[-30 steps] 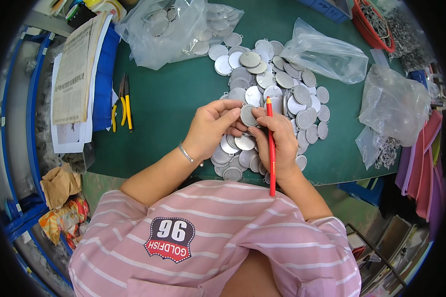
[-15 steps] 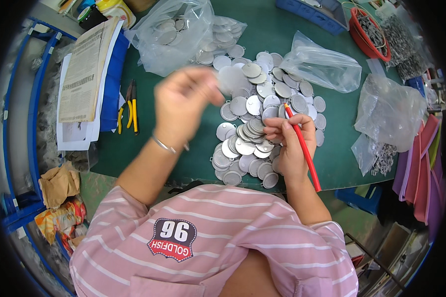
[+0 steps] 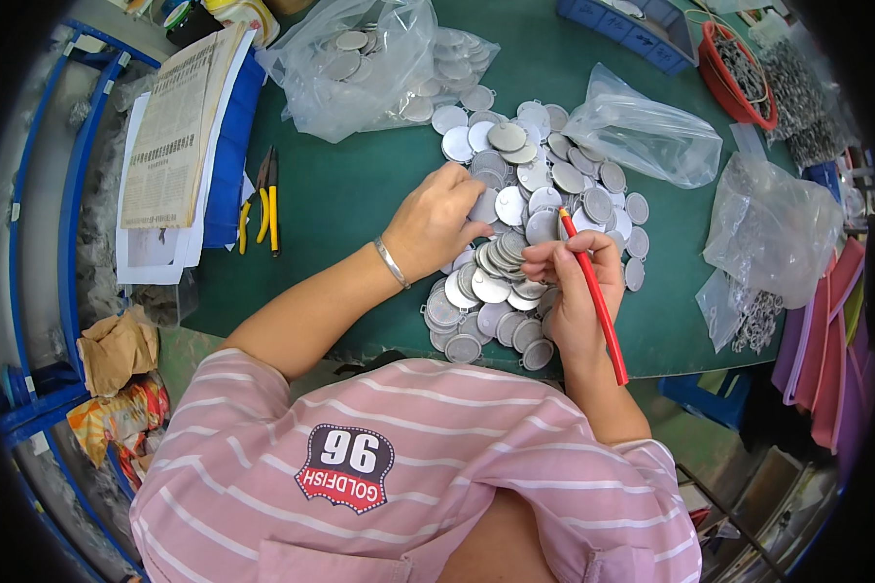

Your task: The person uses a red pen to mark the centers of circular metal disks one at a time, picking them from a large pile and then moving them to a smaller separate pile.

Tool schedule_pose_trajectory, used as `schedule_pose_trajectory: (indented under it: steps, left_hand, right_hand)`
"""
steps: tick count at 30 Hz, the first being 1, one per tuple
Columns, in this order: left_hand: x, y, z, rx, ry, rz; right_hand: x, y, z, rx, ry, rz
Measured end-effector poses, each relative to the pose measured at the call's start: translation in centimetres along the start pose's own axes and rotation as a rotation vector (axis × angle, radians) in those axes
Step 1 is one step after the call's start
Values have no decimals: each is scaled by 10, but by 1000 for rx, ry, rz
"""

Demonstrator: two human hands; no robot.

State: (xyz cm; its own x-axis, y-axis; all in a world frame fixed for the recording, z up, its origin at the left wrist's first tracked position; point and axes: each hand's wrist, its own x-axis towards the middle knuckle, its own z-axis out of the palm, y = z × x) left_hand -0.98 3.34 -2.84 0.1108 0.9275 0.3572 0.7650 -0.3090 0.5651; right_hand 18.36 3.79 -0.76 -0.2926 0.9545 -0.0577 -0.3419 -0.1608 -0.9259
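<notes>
Left hand [image 3: 436,222] fingers rest together on a disc [image 3: 486,206]. Right hand [image 3: 576,287] grips a red pencil [image 3: 593,291]; pinch one disc only, judging by the overlapping pile.

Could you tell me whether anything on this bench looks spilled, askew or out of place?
Nothing looks damaged. The metal discs lie in a loose heap on the green table, some spilling from the open clear bag; the yellow-handled pliers lie apart.
</notes>
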Motion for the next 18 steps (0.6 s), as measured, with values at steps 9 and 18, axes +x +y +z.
schedule_pose_trajectory:
  steps: [9,18]
  left_hand:
    - [-4,13,-9,-1070,-35,-696]
    - [-19,41,4,-1166,-85,-766]
  right_hand:
    - [-1,10,9,-250,14,-234]
    - [-2,30,-5,-421,-26,-263]
